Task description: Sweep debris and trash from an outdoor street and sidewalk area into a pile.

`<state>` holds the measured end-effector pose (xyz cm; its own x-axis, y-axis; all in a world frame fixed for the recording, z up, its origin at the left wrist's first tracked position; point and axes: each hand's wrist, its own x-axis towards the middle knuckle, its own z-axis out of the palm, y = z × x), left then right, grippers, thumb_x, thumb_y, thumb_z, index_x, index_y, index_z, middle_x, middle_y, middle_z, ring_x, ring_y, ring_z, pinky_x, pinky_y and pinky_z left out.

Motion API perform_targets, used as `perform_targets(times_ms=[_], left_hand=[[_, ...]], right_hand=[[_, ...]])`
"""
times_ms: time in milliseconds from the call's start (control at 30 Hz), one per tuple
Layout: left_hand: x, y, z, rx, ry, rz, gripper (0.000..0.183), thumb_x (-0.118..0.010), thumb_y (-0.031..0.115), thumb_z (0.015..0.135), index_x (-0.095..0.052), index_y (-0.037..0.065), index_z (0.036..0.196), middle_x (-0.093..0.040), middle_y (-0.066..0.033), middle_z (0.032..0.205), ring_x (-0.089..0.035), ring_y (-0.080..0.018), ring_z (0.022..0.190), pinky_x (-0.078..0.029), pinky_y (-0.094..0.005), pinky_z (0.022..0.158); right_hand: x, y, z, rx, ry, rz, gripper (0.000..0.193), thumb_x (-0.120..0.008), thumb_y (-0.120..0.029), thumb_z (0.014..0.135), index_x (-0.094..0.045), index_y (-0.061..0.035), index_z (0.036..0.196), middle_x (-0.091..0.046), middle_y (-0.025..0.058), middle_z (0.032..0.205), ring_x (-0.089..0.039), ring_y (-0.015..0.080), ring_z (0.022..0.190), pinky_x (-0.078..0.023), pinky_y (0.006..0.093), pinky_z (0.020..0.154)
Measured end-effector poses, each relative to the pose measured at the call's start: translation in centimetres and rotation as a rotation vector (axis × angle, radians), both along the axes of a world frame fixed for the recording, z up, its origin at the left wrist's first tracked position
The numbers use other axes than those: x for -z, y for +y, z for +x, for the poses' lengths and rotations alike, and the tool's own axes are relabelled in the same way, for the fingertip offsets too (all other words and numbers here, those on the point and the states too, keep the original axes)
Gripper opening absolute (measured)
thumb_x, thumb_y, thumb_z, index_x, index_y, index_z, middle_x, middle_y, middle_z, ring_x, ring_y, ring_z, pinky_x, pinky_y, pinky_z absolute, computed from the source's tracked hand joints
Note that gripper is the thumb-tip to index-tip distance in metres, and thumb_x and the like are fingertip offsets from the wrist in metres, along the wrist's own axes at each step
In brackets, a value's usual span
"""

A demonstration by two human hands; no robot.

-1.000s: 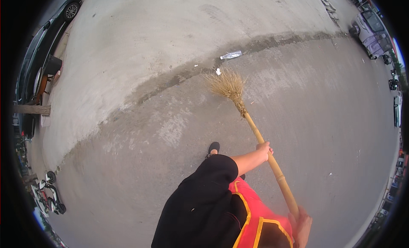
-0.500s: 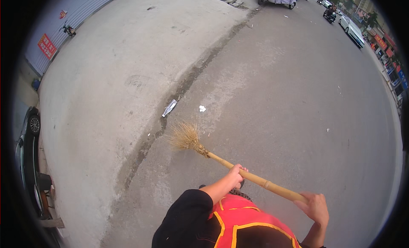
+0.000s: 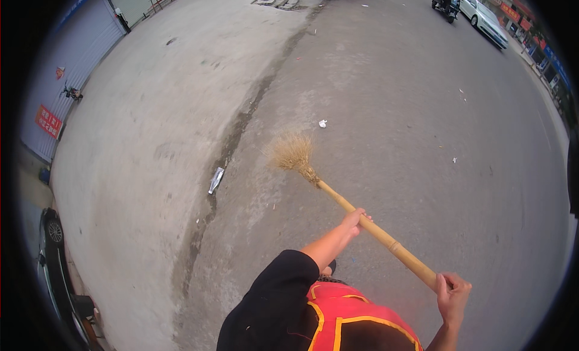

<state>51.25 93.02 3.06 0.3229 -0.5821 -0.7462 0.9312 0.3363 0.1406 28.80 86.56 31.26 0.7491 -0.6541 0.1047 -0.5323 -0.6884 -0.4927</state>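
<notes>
Both my hands grip a straw broom (image 3: 294, 153) with a thick bamboo handle, held slantwise in front of me. My left hand (image 3: 357, 221) is wrapped round the middle of the handle. At the handle's top end, on the right, my right hand (image 3: 452, 295) is closed with the thumb pointing up. The bristles fan out toward the far left, over the grey road. A crumpled white scrap (image 3: 322, 123) lies just beyond them to the right. Left of the broom, a clear plastic bottle (image 3: 216, 180) rests on its side along the dark seam.
A dark seam (image 3: 238, 129) parts the pale pavement from the road. Small litter (image 3: 454, 160) dots the asphalt. At far right are a rider on a motor scooter (image 3: 446, 5) and a white car (image 3: 484, 22); a dark car (image 3: 53, 254) stands at left. Broken slabs (image 3: 276, 0) lie ahead.
The broom head has swung rightward and away from me, from near the bottle toward the white scrap. The view has shifted, and the scooter and white car appear nearer. Both hands keep their hold.
</notes>
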Motion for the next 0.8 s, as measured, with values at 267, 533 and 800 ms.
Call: perform_targets(times_ms=[267, 533, 800], left_hand=[[-3.3, 0.2, -6.2, -0.117, 0.52, 0.294, 0.016, -0.043, 0.009, 0.073, -0.037, 0.001, 0.087, -0.044, -0.0125, 0.083, -0.051, -0.0266, 0.074, -0.045, -0.0414, 0.065], [-3.4, -7.7, -3.1, 0.085, 0.54, 0.177, 0.013, -0.043, 0.009, 0.074, -0.039, 0.0, 0.082, -0.047, -0.0097, 0.073, -0.052, -0.0224, 0.07, -0.046, -0.0335, 0.063], [-6.7, -11.3, 5.8, 0.198, -0.091, -0.047, 0.014, -0.047, 0.013, 0.073, -0.038, 0.005, 0.079, -0.044, -0.0066, 0.071, -0.05, -0.0203, 0.067, -0.046, -0.0312, 0.061]], right_hand=[[1.9, -9.1, 5.7, 0.091, -1.092, 1.104, 0.018, -0.044, -0.02, 0.075, -0.039, -0.0067, 0.065, -0.039, 0.0017, 0.058, -0.038, 0.0121, 0.057, -0.032, 0.0263, 0.06], [-1.9, -9.0, 6.2, -0.095, -0.996, 0.932, 0.019, -0.049, -0.021, 0.073, -0.035, -0.0104, 0.065, -0.037, 0.0005, 0.057, -0.039, 0.0123, 0.057, -0.032, 0.0301, 0.067], [-0.2, -8.2, 6.0, -0.068, -1.124, 0.623, 0.019, -0.049, -0.021, 0.072, -0.033, -0.0118, 0.066, -0.035, -0.0005, 0.06, -0.038, 0.0124, 0.063, -0.03, 0.0323, 0.074]])
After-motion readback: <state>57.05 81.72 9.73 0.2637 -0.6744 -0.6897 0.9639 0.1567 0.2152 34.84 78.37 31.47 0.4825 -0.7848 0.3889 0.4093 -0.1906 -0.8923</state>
